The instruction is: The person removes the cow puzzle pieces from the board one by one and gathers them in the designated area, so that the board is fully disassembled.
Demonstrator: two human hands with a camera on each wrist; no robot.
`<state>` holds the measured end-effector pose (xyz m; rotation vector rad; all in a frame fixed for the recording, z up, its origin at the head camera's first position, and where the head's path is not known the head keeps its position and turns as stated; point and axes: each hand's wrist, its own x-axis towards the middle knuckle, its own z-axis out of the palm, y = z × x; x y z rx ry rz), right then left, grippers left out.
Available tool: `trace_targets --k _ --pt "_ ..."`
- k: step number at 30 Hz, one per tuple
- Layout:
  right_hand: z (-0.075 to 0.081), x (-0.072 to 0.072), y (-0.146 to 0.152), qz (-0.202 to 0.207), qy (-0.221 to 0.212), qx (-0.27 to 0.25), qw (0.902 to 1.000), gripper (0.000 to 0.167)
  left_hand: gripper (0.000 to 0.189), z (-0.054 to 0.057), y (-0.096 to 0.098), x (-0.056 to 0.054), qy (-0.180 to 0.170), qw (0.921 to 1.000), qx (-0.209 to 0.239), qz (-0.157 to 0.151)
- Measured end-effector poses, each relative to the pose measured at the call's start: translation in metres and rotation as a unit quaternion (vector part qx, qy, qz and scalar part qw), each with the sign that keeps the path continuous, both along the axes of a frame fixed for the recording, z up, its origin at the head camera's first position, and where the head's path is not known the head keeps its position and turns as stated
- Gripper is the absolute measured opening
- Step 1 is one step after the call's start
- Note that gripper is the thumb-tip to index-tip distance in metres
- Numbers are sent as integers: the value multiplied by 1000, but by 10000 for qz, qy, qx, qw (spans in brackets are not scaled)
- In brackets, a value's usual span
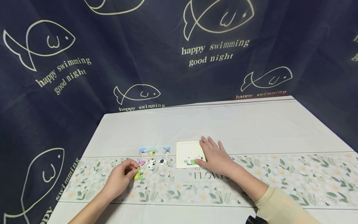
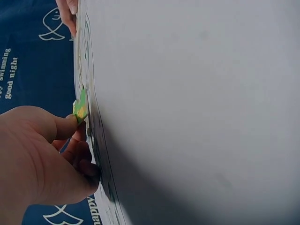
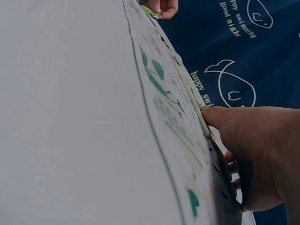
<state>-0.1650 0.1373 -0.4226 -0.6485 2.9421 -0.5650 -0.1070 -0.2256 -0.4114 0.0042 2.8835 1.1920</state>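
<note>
My left hand (image 1: 121,175) pinches a green and yellow jigsaw piece (image 1: 138,175) between thumb and forefinger. The left wrist view shows this jigsaw piece (image 2: 80,108) tilted up at the fingertips. On the right edge of a cream puzzle tray (image 1: 184,149) rests my right hand (image 1: 216,157), its fingers extended and thumb over the near right corner. Inside the tray, green and white pieces (image 1: 190,161) lie along the bottom, partly covered by that thumb. Between the left hand and the tray lie several loose pieces, among them a black-and-white one (image 1: 162,161) and a blue one (image 1: 166,150).
A white cloth with a floral band (image 1: 260,177) covers the table (image 1: 237,124). Dark blue curtains (image 1: 156,56) with fish outlines hang behind and at both sides. A small black object (image 1: 255,220) shows at the near edge by the right sleeve (image 1: 282,205).
</note>
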Motion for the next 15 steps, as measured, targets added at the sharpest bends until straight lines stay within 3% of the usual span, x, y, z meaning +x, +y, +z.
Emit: trace_targets --k 10,15 --pt "-1 0 0 40 49 -12 10000 84 11 0 1 -2 245 9994 -242 -8" --pt "-2 -1 1 46 77 30 10000 85 11 1 5 -3 251 9995 -146 -104"
